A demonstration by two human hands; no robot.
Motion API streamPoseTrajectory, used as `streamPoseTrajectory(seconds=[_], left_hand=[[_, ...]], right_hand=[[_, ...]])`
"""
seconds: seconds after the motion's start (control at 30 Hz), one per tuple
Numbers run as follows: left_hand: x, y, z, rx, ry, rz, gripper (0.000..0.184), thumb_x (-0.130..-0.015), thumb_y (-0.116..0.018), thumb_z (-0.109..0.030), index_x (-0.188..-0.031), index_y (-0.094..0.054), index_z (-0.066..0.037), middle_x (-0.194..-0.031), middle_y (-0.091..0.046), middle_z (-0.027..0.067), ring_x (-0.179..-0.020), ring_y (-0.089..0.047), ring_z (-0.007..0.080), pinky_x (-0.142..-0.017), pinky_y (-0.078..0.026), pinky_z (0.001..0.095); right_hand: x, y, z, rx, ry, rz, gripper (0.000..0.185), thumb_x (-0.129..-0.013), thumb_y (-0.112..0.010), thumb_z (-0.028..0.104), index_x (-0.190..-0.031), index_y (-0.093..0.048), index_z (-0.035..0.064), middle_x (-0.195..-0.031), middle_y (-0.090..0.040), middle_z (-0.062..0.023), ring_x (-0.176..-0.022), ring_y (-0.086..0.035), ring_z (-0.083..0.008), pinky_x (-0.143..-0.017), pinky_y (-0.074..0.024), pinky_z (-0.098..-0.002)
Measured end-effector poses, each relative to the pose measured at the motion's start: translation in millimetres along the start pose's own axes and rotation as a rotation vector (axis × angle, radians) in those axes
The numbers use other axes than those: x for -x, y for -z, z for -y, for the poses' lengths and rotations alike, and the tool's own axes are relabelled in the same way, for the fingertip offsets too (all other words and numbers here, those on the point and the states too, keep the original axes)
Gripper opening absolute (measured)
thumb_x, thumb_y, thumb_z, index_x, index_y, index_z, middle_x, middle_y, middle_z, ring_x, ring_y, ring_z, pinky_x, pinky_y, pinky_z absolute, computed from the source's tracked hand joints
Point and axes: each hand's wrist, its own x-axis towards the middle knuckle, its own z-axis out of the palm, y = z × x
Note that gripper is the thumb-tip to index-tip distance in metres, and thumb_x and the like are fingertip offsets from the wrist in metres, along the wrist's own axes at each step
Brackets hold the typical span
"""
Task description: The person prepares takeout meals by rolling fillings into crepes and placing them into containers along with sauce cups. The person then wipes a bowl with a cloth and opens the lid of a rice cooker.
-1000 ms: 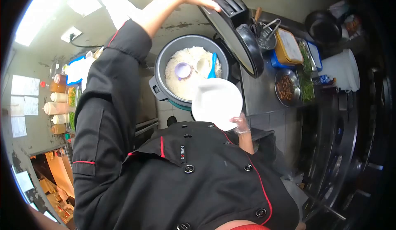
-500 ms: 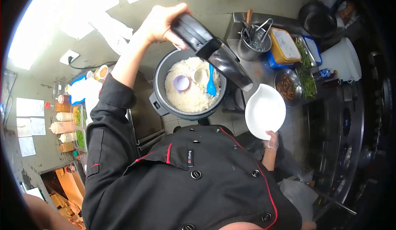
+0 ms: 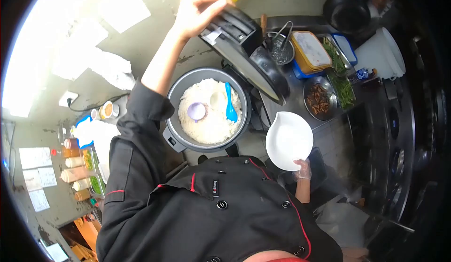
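At the top, my left hand (image 3: pixel 199 15) has its fingers around the edge of the black lid (image 3: pixel 244 62), which stands tilted up on the right side of the grey rice cooker (image 3: pixel 174 130). White rice (image 3: pixel 206 128) fills much of the pot. On the rice lie a small purple cup (image 3: pixel 196 111), a whitish cup (image 3: pixel 217 100) and a blue spoon (image 3: pixel 230 106). To the right of the cooker, my gloved right hand (image 3: pixel 303 169) grips the lower edge of a white plate (image 3: pixel 289 140) with a pointed corner. The plate holds no food.
On the right counter are a bowl of brown food (image 3: pixel 319 98), green vegetables (image 3: pixel 342 90), a yellow container (image 3: pixel 311 50) and a pot of utensils (image 3: pixel 281 48). A black pan (image 3: pixel 346 12) and white bucket (image 3: pixel 381 55) stand beyond. Sauce bottles (image 3: pixel 74 173) line the left.
My left hand first swung the lid down and leftward over the cooker, then raised it again. The plate moved right, away from the cooker's front, and stays in my right hand.
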Motion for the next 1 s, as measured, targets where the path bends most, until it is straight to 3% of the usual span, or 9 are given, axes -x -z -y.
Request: streamPoseTrajectory(seconds=[0.17, 0.5, 0.57, 0.63, 0.73, 0.83, 0.9, 0.93, 1.0], left_hand=[[15.4, 11.8, 11.2, 0.03, -0.092, -0.063, 0.021, -0.088, -0.056, -0.011, -0.092, -0.073, 0.0, -0.084, -0.07, 0.0083, -0.076, -0.064, 0.0143, -0.073, -0.049, 0.0264], [39.3, 18.9, 14.0, 0.173, -0.131, -0.085, 0.029, -0.089, -0.05, -0.013, -0.094, -0.067, 0.011, -0.085, -0.069, 0.0225, -0.08, -0.068, 0.0294, -0.078, -0.052, 0.0354], [39.3, 20.5, 16.3, 0.182, -0.148, -0.065, 0.03, -0.09, -0.05, -0.013, -0.094, -0.065, 0.013, -0.085, -0.067, 0.0237, -0.08, -0.068, 0.0315, -0.078, -0.053, 0.0382], [40.6, 19.5, 16.2, 0.218, -0.142, -0.066, 0.031, -0.091, -0.05, -0.014, -0.094, -0.065, 0.013, -0.085, -0.067, 0.024, -0.081, -0.068, 0.0324, -0.079, -0.054, 0.0392], [41.2, 20.3, 19.3, 0.241, -0.145, -0.046, 0.033, -0.093, -0.048, -0.015, -0.094, -0.064, 0.014, -0.086, -0.066, 0.024, -0.081, -0.068, 0.0334, -0.078, -0.055, 0.0398], [39.9, 20.1, 19.5, 0.232, -0.16, -0.033, 0.035, -0.094, -0.047, -0.016, -0.095, -0.064, 0.014, -0.087, -0.065, 0.0238, -0.082, -0.068, 0.0335, -0.078, -0.054, 0.0394], [39.3, 19.1, 18.9, 0.228, -0.179, -0.039, 0.036, -0.095, -0.047, -0.017, -0.096, -0.064, 0.015, -0.086, -0.065, 0.0236, -0.082, -0.068, 0.0334, -0.078, -0.054, 0.0393], [39.3, 19.6, 19.2, 0.25, -0.177, -0.031, 0.035, -0.096, -0.045, -0.015, -0.096, -0.064, 0.015, -0.086, -0.065, 0.0234, -0.082, -0.068, 0.033, -0.079, -0.054, 0.0385], [39.7, 20.7, 22.0, 0.229, -0.173, -0.026, 0.037, -0.097, -0.043, -0.016, -0.098, -0.062, 0.016, -0.091, -0.065, 0.0249, -0.084, -0.067, 0.0356, -0.08, -0.053, 0.0412]], right_hand=[[-28.4, 6.2, -10.6, 0.04, -0.074, -0.339, 0.039, -0.06, -0.067, 0.007, -0.096, -0.058, -0.0038, -0.09, -0.06, -0.0123, -0.082, -0.061, -0.0257, -0.073, -0.0505, -0.0345], [-77.9, -48.0, 3.6, -0.084, 0.005, -0.136, 0.043, -0.082, -0.069, 0.008, -0.12, -0.054, -0.0055, -0.112, -0.063, -0.011, -0.097, -0.062, -0.0227, -0.089, -0.0481, -0.0346], [-73.4, -60.6, 5.4, -0.095, -0.052, -0.162, 0.037, -0.089, -0.066, 0.009, -0.119, -0.05, -0.0025, -0.118, -0.059, -0.0139, -0.102, -0.061, -0.0226, -0.084, -0.0534, -0.0342], [-52.5, -76.9, 4.3, -0.06, 0.074, -0.187, 0.04, -0.091, -0.067, 0.029, -0.114, -0.051, 0.0003, -0.107, -0.062, -0.0125, -0.092, -0.064, -0.021, -0.077, -0.0554, -0.0353], [-1.2, -128.0, 10.0, -0.226, -0.163, -0.369, 0.048, -0.088, -0.068, 0.042, -0.108, -0.053, 0.0, -0.092, -0.061, -0.0098, -0.064, -0.06, -0.0155, -0.055, -0.0521, -0.0308], [22.7, -188.0, -43.8, 0.167, -0.302, -0.046, 0.056, -0.084, -0.065, 0.061, -0.091, -0.054, 0.0061, -0.074, -0.055, -0.0054, -0.058, -0.054, -0.009, -0.047, -0.0473, -0.0273], [-3.2, -210.5, -98.4, 0.479, -0.009, -0.063, 0.077, -0.077, -0.067, 0.066, -0.109, -0.057, -0.0029, -0.1, -0.064, -0.0164, -0.09, -0.064, -0.0277, -0.079, -0.0528, -0.0402], [-31.7, -214.7, -123.9, 0.658, -0.041, -0.045, 0.099, -0.071, -0.069, 0.07, -0.127, -0.047, -0.0091, -0.117, -0.061, -0.0258, -0.111, -0.058, -0.0376, -0.097, -0.0449, -0.043], [-29.1, -256.6, -80.7, 0.922, 0.056, -0.097, 0.094, -0.077, -0.07, 0.057, -0.137, -0.036, -0.007, -0.128, -0.054, -0.0276, -0.118, -0.054, -0.0392, -0.1, -0.0437, -0.0422]])
